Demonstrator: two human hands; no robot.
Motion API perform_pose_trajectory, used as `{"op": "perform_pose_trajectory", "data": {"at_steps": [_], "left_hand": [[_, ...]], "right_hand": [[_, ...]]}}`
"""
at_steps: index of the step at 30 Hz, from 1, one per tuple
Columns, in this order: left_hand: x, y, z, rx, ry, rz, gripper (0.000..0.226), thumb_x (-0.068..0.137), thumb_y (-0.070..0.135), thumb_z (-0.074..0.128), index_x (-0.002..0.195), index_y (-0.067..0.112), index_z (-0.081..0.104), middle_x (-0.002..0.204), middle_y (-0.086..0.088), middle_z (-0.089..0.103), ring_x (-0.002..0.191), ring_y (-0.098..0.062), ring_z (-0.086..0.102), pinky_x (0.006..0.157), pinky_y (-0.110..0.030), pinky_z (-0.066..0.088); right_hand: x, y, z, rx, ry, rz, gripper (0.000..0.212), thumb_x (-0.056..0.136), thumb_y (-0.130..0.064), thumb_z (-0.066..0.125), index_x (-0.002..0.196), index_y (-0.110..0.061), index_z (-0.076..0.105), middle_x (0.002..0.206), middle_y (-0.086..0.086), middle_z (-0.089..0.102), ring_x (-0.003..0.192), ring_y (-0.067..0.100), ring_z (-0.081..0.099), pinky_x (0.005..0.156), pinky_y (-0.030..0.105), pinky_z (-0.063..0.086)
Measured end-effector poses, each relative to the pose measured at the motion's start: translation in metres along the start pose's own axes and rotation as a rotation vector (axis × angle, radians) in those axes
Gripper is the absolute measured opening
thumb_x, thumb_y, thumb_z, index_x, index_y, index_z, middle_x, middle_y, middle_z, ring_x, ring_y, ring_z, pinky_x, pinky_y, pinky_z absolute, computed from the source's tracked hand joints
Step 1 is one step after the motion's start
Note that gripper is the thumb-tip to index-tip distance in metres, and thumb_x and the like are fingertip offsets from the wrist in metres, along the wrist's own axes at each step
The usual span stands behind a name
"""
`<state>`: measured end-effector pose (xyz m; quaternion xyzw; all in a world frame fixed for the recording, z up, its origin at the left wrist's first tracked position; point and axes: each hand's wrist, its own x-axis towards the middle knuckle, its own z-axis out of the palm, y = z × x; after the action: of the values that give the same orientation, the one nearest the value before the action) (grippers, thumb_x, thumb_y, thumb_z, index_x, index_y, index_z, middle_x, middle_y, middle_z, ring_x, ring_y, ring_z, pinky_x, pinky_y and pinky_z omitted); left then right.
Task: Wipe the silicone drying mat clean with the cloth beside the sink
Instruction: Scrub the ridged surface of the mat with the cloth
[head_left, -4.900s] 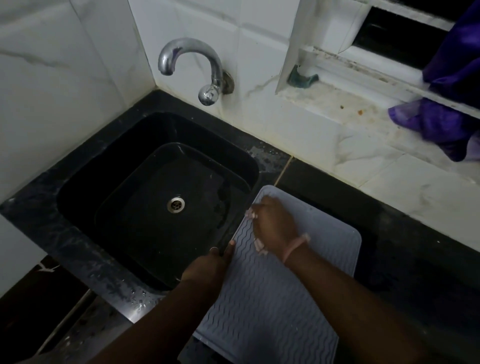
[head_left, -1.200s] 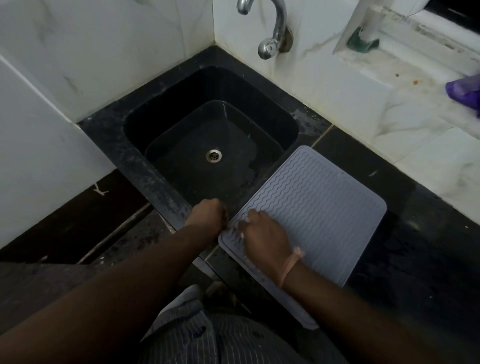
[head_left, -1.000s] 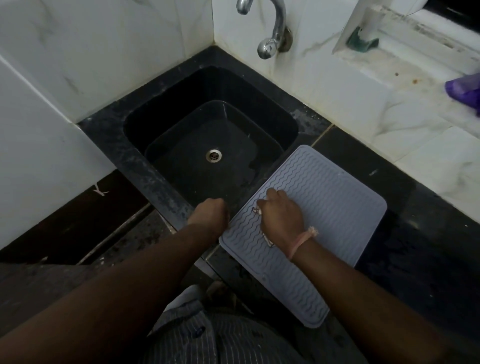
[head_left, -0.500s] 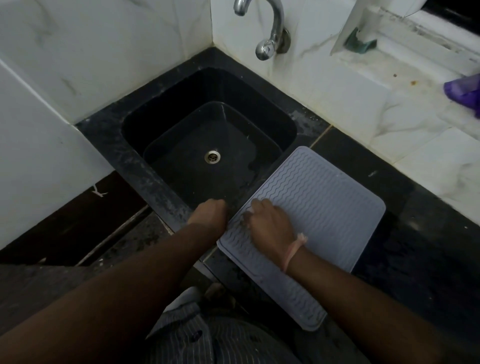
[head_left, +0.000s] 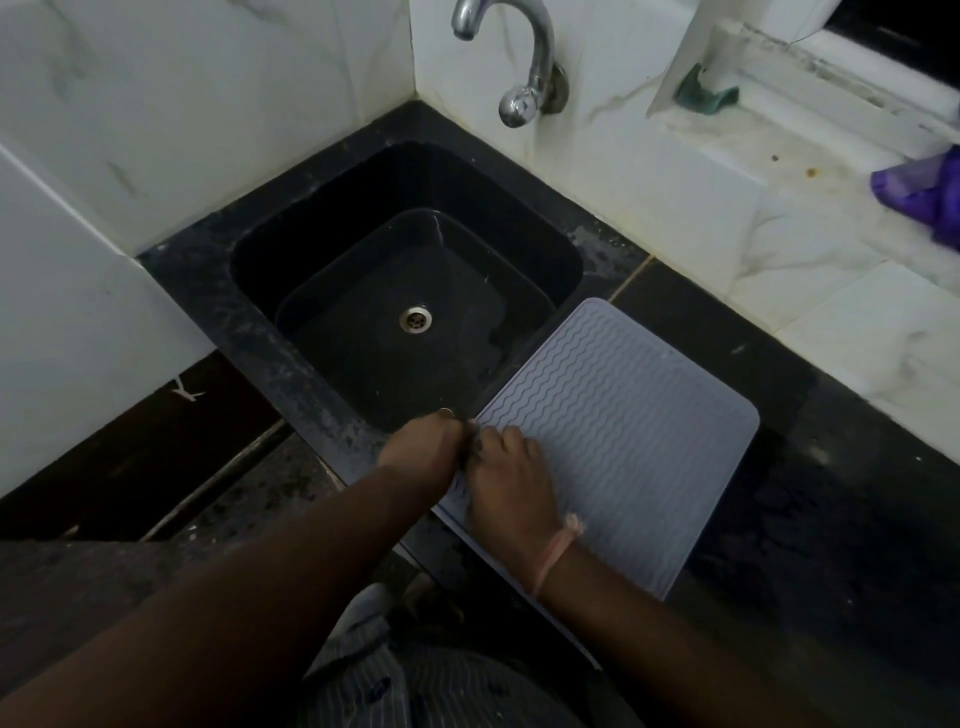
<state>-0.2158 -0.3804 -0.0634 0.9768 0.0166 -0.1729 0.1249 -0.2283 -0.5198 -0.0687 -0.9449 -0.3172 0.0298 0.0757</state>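
The silicone drying mat (head_left: 618, 441) lies flat on the black counter (head_left: 831, 509) just right of the sink (head_left: 395, 312), its near-left corner at the basin's front rim. Its long axis runs on a diagonal, from the far corner beside the basin down toward my body, and the wavy ribs cross it.

A second ago my right hand (head_left: 511, 483) was further up the mat, nearer its middle; now it is drawn back to the near-left edge, knuckles up, fingers curled and pressed down. I judge this is the return stroke of a scrub, so the near strip is getting its pass while the far half waits. I cannot see the cloth under that hand, so I cannot tell what it grips.

My left hand (head_left: 423, 449) has hardly moved: it sits closed at the mat's corner, touching my right, and seems to pin or pinch the edge, though the contact is hidden.

The tap (head_left: 519, 62) stands over the basin; a purple cloth (head_left: 924, 192) lies on the sill, well apart.
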Motion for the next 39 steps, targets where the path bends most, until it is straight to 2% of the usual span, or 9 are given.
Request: {"op": "perform_pose_trajectory", "data": {"at_steps": [4,7,9,14,19,22,30,35,39], "left_hand": [[0.001,0.002,0.002,-0.008,-0.001,0.006,0.042,0.112,0.034,0.028,0.128,0.021,0.065,0.110,-0.009,0.059,0.102,-0.029,0.066,0.081,-0.034,0.049],[0.002,-0.001,-0.001,-0.016,-0.037,-0.022,0.043,0.111,0.035,0.030,0.125,0.020,0.067,0.109,-0.011,0.061,0.102,-0.030,0.066,0.083,-0.036,0.050],[0.001,0.002,-0.005,-0.005,-0.068,-0.028,0.037,0.110,0.033,0.035,0.127,0.021,0.065,0.110,-0.011,0.061,0.104,-0.030,0.065,0.085,-0.037,0.053],[0.001,0.006,-0.006,0.028,-0.078,-0.013,0.034,0.111,0.033,0.034,0.124,0.015,0.060,0.109,-0.008,0.061,0.100,-0.024,0.064,0.088,-0.041,0.057],[0.007,0.019,-0.009,0.000,-0.064,-0.012,0.024,0.101,0.018,0.056,0.124,0.018,0.062,0.116,-0.007,0.061,0.102,-0.022,0.065,0.084,-0.034,0.056],[0.011,0.026,-0.011,-0.041,-0.041,0.034,0.023,0.101,0.017,0.056,0.123,0.019,0.065,0.115,-0.007,0.060,0.102,-0.024,0.066,0.084,-0.035,0.056],[0.016,0.026,-0.009,-0.068,-0.092,0.014,0.019,0.103,0.019,0.054,0.120,0.015,0.063,0.116,-0.006,0.059,0.098,-0.017,0.062,0.086,-0.033,0.055],[0.019,0.025,-0.006,-0.052,-0.140,0.044,0.042,0.102,0.023,0.056,0.142,0.014,0.047,0.135,-0.011,0.055,0.114,-0.020,0.060,0.096,-0.032,0.054],[0.029,0.025,-0.009,-0.024,-0.161,0.078,0.081,0.101,0.025,0.057,0.163,0.027,0.005,0.149,-0.018,0.038,0.109,-0.023,0.061,0.089,-0.036,0.057]], "right_hand": [[-0.001,0.008,0.006,-0.012,-0.059,0.079,0.041,0.082,-0.022,0.043,0.117,-0.017,0.065,0.115,0.010,0.055,0.098,0.035,0.052,0.078,0.049,0.047],[0.008,0.024,0.008,-0.064,-0.070,-0.060,0.041,0.089,-0.018,0.043,0.123,-0.014,0.064,0.107,0.012,0.059,0.092,0.034,0.059,0.072,0.045,0.050],[0.019,0.044,-0.001,-0.077,-0.062,-0.123,0.039,0.093,-0.023,0.041,0.124,-0.018,0.064,0.108,0.010,0.059,0.097,0.030,0.057,0.078,0.045,0.050],[0.059,0.104,-0.021,-0.098,-0.019,0.111,0.040,0.093,-0.014,0.050,0.130,-0.017,0.065,0.123,0.012,0.057,0.113,0.029,0.053,0.093,0.042,0.050],[0.052,0.085,-0.016,-0.054,-0.037,0.095,0.034,0.090,-0.015,0.066,0.124,-0.019,0.068,0.122,0.010,0.057,0.112,0.028,0.052,0.090,0.041,0.052],[0.029,0.058,-0.008,0.003,-0.034,0.019,0.019,0.097,-0.023,0.059,0.112,-0.020,0.070,0.114,0.006,0.056,0.104,0.025,0.052,0.083,0.040,0.051],[0.046,0.088,-0.018,-0.043,-0.009,-0.015,0.032,0.092,-0.021,0.062,0.124,-0.020,0.067,0.121,0.008,0.055,0.111,0.025,0.051,0.090,0.038,0.050],[0.089,0.138,-0.028,-0.112,-0.006,0.178,0.042,0.092,-0.013,0.059,0.133,-0.020,0.065,0.129,0.010,0.054,0.116,0.029,0.051,0.094,0.040,0.049],[0.079,0.117,-0.029,-0.088,0.014,0.151,0.036,0.090,-0.015,0.064,0.126,-0.019,0.068,0.126,0.009,0.054,0.114,0.027,0.050,0.093,0.039,0.049]]}}
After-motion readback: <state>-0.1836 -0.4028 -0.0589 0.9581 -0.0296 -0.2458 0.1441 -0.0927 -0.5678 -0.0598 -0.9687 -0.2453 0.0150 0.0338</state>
